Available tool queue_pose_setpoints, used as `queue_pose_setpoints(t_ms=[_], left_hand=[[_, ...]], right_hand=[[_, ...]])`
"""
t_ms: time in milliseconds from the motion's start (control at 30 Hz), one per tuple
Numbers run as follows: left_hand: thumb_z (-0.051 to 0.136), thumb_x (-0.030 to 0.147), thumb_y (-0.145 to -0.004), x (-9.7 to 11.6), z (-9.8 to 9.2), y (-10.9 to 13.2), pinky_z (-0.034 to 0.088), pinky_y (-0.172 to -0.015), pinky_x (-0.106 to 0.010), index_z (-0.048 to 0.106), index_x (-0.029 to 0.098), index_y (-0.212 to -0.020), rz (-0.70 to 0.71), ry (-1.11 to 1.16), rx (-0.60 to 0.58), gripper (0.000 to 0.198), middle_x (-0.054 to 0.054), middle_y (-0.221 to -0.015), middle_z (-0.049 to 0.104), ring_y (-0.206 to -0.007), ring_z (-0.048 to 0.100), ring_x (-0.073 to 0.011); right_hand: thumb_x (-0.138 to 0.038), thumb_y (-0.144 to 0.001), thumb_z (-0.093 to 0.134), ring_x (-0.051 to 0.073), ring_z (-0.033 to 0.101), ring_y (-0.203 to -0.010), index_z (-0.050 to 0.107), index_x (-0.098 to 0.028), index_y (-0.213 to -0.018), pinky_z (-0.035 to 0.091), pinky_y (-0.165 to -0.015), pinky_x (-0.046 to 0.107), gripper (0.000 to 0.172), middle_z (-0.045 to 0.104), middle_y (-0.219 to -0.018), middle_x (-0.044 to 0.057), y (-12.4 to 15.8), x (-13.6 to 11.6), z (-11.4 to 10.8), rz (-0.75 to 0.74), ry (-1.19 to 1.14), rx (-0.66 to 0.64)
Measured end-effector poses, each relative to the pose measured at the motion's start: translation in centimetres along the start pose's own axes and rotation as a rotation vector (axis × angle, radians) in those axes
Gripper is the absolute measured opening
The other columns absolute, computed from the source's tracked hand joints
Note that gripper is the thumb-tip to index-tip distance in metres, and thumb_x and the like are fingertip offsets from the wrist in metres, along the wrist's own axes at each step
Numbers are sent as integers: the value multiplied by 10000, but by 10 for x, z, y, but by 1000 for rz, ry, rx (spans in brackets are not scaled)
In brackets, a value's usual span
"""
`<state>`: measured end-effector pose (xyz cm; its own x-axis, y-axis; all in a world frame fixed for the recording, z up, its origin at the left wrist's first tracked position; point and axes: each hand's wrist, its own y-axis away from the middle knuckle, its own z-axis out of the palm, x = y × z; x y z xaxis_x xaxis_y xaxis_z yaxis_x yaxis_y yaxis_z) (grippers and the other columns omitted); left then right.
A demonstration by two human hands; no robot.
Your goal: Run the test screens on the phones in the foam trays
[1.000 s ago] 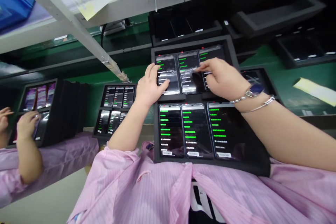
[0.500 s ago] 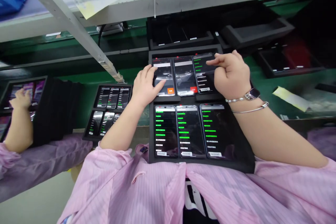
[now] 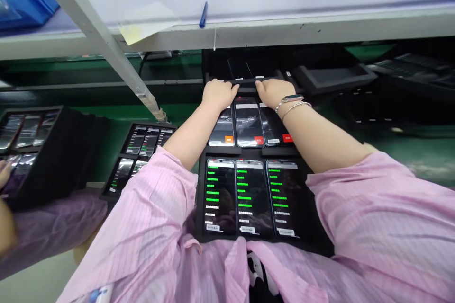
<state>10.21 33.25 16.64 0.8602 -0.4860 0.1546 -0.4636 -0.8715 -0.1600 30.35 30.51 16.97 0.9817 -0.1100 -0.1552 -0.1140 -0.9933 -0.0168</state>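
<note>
A black tray (image 3: 314,225) of smartphones rests against my lap. My left hand (image 3: 218,93) is closed over its far rim, thumb pointing inward. Along the same rim, my right hand (image 3: 276,92) grips farther right, with a watch and bracelets on the wrist. Just under my hands, the back-row phones, such as the middle phone (image 3: 249,125), show dark screens with an orange or red button. The tops of the outer two are partly covered by my hands. In the front row, the left phone (image 3: 220,199) and its neighbours list green and white text lines.
Left of me lies another phone tray (image 3: 121,151), and beyond it a co-worker's hand (image 3: 4,173) is at a stack of black trays (image 3: 67,151). A grey post (image 3: 106,47) and a shelf edge (image 3: 266,31) stand ahead. An angled black tray (image 3: 330,80) is at back right.
Both hands have moved to the tray's far rim, the right one from pointing at the back-right phone. That phone's green list has given way to a screen with a red button.
</note>
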Motion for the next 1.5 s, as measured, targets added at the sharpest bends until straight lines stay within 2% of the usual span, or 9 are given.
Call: queue_pose_setpoints(t_ms=[133,267,467,600,700,833,933,1233,1500], left_hand=[[349,466,-1112,2,10,4,411,-1125,-564,768,74,-1207,-27,70,49,582,-240,-1198,756,-1315,589,-420],[343,420,-1112,0,14,3,394,-1148,-592,757,87,-1200,-23,123,57,538,-233,-1175,757,-1322,581,-419],[400,356,-1090,-20,25,-6,410,-1177,-519,562,181,-1470,32,357,207,449,-170,-1314,699,-1339,606,-353],[336,479,-1111,-32,11,28,344,-1256,-459,497,245,-1497,96,514,418,479,-135,-1496,587,-1459,517,-295],[342,567,-1097,-36,-2,81,300,-1295,-492,457,250,-1512,121,530,407,535,-142,-1553,537,-1512,451,-298],[505,649,-1025,-33,-7,144,300,-1302,-553,423,230,-1534,78,498,193,664,-183,-1623,446,-1573,365,-341],[597,611,-989,-25,-7,164,313,-1297,-578,391,224,-1554,-21,484,71,715,-200,-1697,341,-1617,297,-364],[594,472,-981,-12,-11,170,461,-1216,-510,448,214,-1494,-121,452,137,593,-180,-1644,451,-1534,454,-341],[574,365,-992,-9,-11,174,477,-1201,-450,531,209,-1395,-141,442,174,434,-156,-1594,512,-1514,482,-297]], right_hand=[[-430,-1091,270,380,710,-1109,764,-99,-1075,523,-952,502,595,760,-1115,233,-4,-6,6,-26,34,1],[-413,-1098,263,369,695,-1152,743,-123,-1115,508,-996,498,561,753,-1155,220,-10,-38,12,-108,-72,59],[-405,-1088,323,382,673,-1191,715,-143,-1111,474,-1057,553,473,736,-1165,213,-12,-54,16,-132,-192,77],[-392,-1063,383,317,703,-1117,704,-241,-1104,517,-1025,517,358,758,-1119,114,28,-27,-16,-197,-501,325],[-328,-1020,463,261,730,-1025,691,-300,-1128,556,-975,475,254,779,-1062,32,88,-5,-35,-257,-631,429],[-280,-985,510,256,742,-972,689,-309,-1127,580,-927,465,231,793,-1090,30,155,13,-31,-222,-610,359],[-271,-970,499,291,734,-1032,706,-277,-1055,571,-968,497,224,792,-1093,69,171,17,-15,-181,-515,299],[-278,-956,417,347,696,-1178,750,-282,-1085,495,-1111,582,358,785,-1102,90,164,18,-3,-183,-333,138],[-244,-997,369,304,579,-1423,690,-252,-1229,363,-1245,599,397,740,-1319,111,163,-3,7,-479,-385,51]])
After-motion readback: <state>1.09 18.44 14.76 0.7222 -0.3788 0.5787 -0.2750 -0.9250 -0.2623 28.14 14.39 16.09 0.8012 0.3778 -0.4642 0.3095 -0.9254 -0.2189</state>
